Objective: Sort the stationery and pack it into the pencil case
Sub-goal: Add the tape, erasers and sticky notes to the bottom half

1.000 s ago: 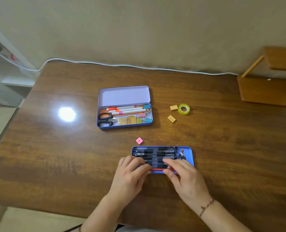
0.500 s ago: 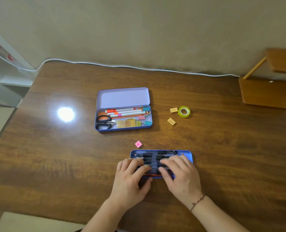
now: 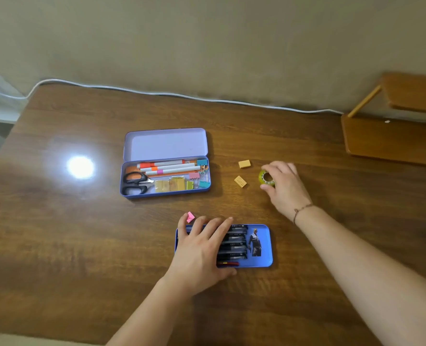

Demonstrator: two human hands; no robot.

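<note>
Hands split between steadying and fetching.
Head view: left hand [image 3: 202, 248] lies flat and spread on the blue metal tray of black pens [image 3: 261, 245], apparently to steady it; right hand [image 3: 283, 186] cups the small green tape roll [image 3: 265, 178]; open lilac tin pencil case [image 3: 165, 176] sits beyond the left hand.

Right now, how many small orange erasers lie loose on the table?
2. One eraser lies right of the open case; the other eraser lies nearer, left of the tape roll. The right hand may hide more.
</note>
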